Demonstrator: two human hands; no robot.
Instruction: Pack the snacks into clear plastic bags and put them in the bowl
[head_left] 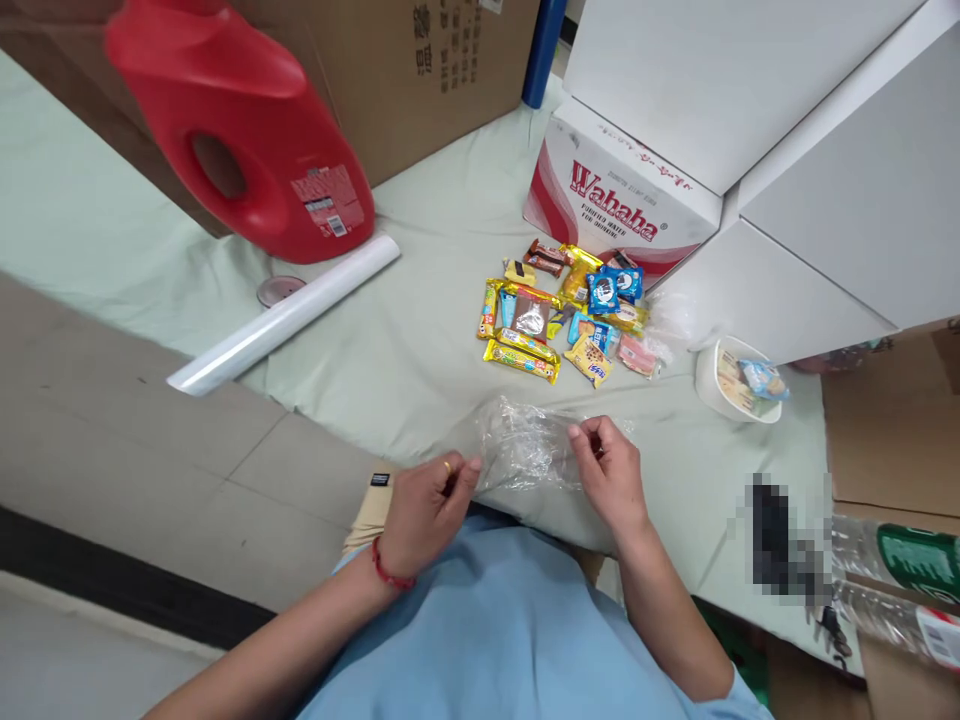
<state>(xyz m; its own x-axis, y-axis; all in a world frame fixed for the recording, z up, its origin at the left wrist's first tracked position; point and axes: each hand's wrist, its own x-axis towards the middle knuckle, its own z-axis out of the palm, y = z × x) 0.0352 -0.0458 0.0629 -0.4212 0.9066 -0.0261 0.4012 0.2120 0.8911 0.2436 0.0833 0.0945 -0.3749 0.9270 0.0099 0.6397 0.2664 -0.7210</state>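
A clear plastic bag (pixel 525 445) is stretched between my two hands, low over the front edge of the cloth-covered surface. My left hand (pixel 431 505), with a ring and a red bracelet, pinches the bag's left side. At its right side, the thumb and fingers of my right hand (pixel 611 470) are closed on the film. The bag looks crumpled, and I see nothing inside it. Just beyond lies a pile of small wrapped snacks (pixel 531 318) in yellow, blue, brown and pink packets. More crumpled clear plastic (pixel 671 320) lies to the right of the pile.
A red detergent jug (pixel 262 140) and a white roll (pixel 285 315) are at the left. Behind the snacks stands a Wahaha carton (pixel 622 200). A white tub (pixel 731 385) holding packets sits at the right, with plastic bottles (pixel 900 555) near the right edge.
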